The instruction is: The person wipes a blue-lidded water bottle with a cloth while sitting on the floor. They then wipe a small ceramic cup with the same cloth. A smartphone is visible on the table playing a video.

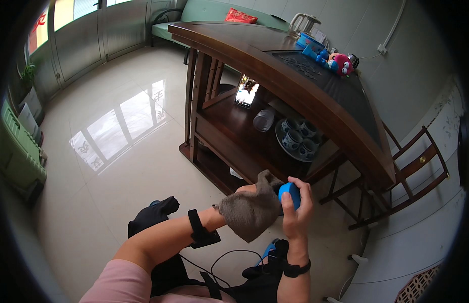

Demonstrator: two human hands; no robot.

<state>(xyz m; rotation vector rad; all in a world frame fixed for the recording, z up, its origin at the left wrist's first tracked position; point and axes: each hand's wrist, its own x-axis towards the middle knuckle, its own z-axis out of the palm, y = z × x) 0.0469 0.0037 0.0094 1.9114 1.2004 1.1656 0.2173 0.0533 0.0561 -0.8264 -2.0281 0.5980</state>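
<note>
A grey-brown cloth [251, 212] drapes over my left hand [246, 188], covering most of it, so its fingers are largely hidden. Close beside it on the right, my right hand [298, 204] grips a round blue object [289, 194] between thumb and fingers. The cloth's upper fold lies next to that object, and a dark part shows between them. Both hands are held in front of the lower shelf of a dark wooden tea table [226, 142].
On the shelf are a lit smartphone [246, 91], clear plastic lids or bowls [263, 120] and a tray [283, 147] of blue-and-white cups. Toys [338, 63] and a glass kettle [304, 23] stand on the tabletop. A wooden chair [419, 163] is at right; cables [234, 252] hang near my legs.
</note>
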